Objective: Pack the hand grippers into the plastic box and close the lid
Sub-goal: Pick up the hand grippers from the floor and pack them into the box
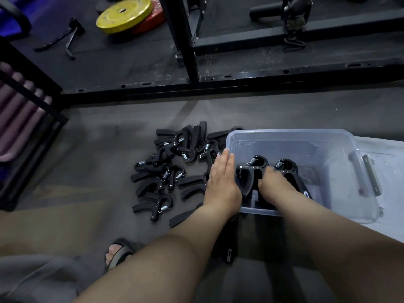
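Hand grippers (255,169) in box (290,131), right hand (275,184) seemingly gripping one, left hand (220,182) fingers (225,158) straight

Floor: grey concrete (105,136) across the middle, with black rubber matting (122,62) beyond it toward 12 o'clock.

Yellow weight plate (124,15) at 11 o'clock lies flat, partly on top of a red weight plate (153,21).

Small black-and-metal bar attachment (70,38) lies on the matting at 10 o'clock; type unclear.

Black steel rack: upright (178,40) at 12 o'clock, base rail (218,83) running from 10 to 2 o'clock.

Black padded roller (267,10) at 1 o'clock, with a clip-and-strap handle (294,29) just beside it.

Purple padded rolls (17,119) at 9 o'clock, behind a black frame (32,95).

Sandalled foot (118,252) at 7 o'clock, on the floor.
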Tool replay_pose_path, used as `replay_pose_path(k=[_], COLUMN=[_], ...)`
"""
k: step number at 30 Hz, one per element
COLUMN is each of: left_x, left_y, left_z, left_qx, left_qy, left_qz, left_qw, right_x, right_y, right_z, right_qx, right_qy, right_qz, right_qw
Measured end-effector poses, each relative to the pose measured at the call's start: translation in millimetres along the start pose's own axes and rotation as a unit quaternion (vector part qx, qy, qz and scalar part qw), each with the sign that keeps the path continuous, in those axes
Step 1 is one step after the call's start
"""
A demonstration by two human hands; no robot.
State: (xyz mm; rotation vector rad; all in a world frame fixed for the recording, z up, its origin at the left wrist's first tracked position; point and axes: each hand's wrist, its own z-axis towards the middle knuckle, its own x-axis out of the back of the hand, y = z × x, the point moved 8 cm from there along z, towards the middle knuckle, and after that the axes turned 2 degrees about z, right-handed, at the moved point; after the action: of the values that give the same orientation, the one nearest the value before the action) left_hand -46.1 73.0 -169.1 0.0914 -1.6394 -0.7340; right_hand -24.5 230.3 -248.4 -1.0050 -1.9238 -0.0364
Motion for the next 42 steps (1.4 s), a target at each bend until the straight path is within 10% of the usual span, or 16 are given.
replay_pose_path(k=[7, 12, 22, 35, 42], left_x=[3.0, 16.8, 81.9, 62.6, 84.7], left_y=[-5.3, -33.4, -208.3, -262.6, -263.7], left_z=[4.2, -8.3, 4.8, 83.5, 78.1], left_qx=[-0.012, -0.04, 0.309, 0.438, 0.437], left_qy=[-0.037, -0.037, 0.045, -0.069, 0.045], left_qz=[-0.058, -0.067, 0.054, 0.073, 0.124], left_qw=[0.998, 0.996, 0.948, 0.894, 0.89], right_x=[24.2, 37.7, -9.4, -12.8, -11.2], right_y=[-10.3, -90.0, -133.5, -130.0, -130.2], right_z=[-8.4, -25.7, -50.6, -49.8, -51.7], right_qx=[-0.027, 0.108, 0.182, 0.191, 0.186], right_qy=[0.07, 0.111, 0.083, 0.097, 0.095], right_qz=[-0.01, 0.212, 0.221, 0.241, 0.237], right_qw=[0.997, 0.965, 0.955, 0.946, 0.949])
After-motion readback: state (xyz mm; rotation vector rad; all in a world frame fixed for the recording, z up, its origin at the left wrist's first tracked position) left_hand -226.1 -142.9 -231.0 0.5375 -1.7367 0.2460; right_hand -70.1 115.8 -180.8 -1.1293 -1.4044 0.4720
